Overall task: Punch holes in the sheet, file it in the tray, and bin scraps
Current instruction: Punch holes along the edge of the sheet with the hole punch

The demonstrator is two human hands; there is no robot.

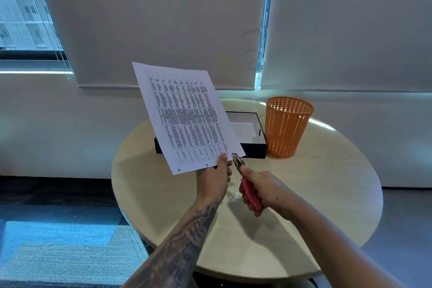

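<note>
My left hand (pixel 214 176) holds a printed sheet (pixel 184 114) upright by its bottom edge, above the table. Two punched holes show along that edge, left of my thumb. My right hand (pixel 264 190) grips a hole punch with pink handles (pixel 251 194); its metal jaws sit at the sheet's bottom right corner, beside my left thumb. Behind the sheet lies a black tray with a white inside (pixel 253 127), partly hidden by the paper. An orange mesh bin (pixel 286 126) stands just right of the tray.
Everything rests on a round pale wooden table (pixel 327 182). A few small paper scraps (pixel 233 196) lie on the table under my hands. Drawn roller blinds and a wall stand behind; carpeted floor shows at the left.
</note>
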